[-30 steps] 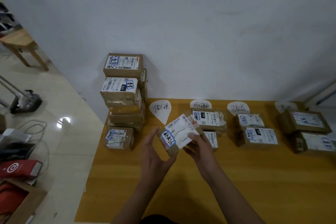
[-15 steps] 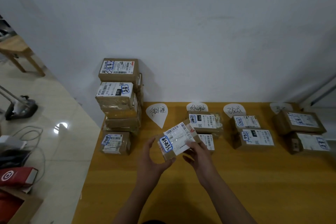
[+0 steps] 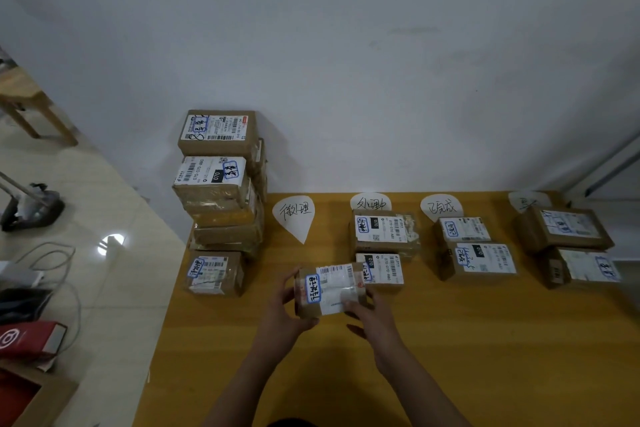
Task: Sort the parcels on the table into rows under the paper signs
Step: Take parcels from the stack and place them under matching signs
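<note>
A small brown parcel (image 3: 330,289) with a white label is held low over the wooden table (image 3: 485,340), below the leftmost paper sign (image 3: 293,215). My left hand (image 3: 282,314) grips its left end and my right hand (image 3: 369,315) holds its front right corner. Three more paper signs lie along the back edge: a second sign (image 3: 370,202), a third sign (image 3: 441,207) and a fourth sign (image 3: 528,200). Under each of these three lie two parcels in a row, such as a parcel (image 3: 384,232) under the second sign.
A tall stack of unsorted parcels (image 3: 220,180) stands at the table's back left corner, with a single parcel (image 3: 214,272) in front of it. The white wall runs behind the table. On the floor to the left lie cables (image 3: 52,256) and a red box (image 3: 27,340).
The held parcel has turned from tilted to nearly level and come lower toward the table, both hands staying on it. The camera view has shifted slightly.
</note>
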